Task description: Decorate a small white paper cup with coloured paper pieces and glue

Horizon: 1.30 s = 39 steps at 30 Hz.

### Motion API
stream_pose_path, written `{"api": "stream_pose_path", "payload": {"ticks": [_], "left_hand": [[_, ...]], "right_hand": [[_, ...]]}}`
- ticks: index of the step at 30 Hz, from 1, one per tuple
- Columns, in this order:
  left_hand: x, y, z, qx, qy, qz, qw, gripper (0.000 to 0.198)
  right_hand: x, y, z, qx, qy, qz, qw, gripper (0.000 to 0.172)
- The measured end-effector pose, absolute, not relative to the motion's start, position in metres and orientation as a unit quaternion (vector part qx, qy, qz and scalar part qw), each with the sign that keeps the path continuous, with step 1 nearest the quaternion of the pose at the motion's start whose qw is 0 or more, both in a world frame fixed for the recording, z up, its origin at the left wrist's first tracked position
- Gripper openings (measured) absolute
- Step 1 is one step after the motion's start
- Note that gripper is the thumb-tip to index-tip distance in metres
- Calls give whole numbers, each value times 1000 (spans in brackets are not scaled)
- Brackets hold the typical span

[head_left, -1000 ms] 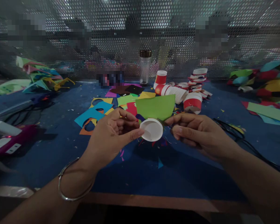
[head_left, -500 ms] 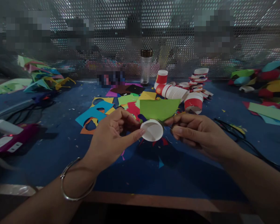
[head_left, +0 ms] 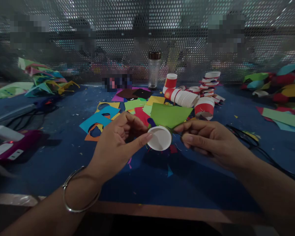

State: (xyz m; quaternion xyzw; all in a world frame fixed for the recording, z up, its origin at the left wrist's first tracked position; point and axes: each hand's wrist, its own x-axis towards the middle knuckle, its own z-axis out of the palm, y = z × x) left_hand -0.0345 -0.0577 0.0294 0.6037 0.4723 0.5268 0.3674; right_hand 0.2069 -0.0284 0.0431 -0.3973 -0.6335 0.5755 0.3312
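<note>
My left hand (head_left: 123, 141) is closed, its thumb pressing the rim of a shallow, round white paper-cup bottom (head_left: 159, 138). A sheet of green paper (head_left: 170, 114) stands up behind this round piece, its lower edge meeting the rim. Between my left fingertips and the green sheet a small dark-blue bit (head_left: 151, 122) shows. On the other side, my right hand (head_left: 204, 139) has its fingers drawn together at the sheet's lower right edge, close to the rim. What lies between those fingers is dark and hard to make out.
Coloured paper with cut-out holes (head_left: 94, 123) lies behind my left hand. Red-and-white paper cups (head_left: 186, 97) and a clear bottle (head_left: 154, 73) stand farther back. A magenta power strip (head_left: 17, 146) is at left, a black cable (head_left: 263, 155) at right. Paper scraps (head_left: 170, 171) dot the blue table.
The green sheet has tilted and moved slightly right. The white round piece has turned a little and dropped slightly, with my left thumb still on it. Both hands stay nearly in place.
</note>
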Motion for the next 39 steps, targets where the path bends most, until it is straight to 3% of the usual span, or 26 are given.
{"api": "stream_pose_path", "payload": {"ticks": [10,39], "left_hand": [[-33,-59,26,588,460,531,401,39],[-34,-61,30,606,446,530,390,37]], "right_hand": [[206,-29,43,-399,-636,571,332,27],[206,-28,43,-394,-651,560,327,28]]}}
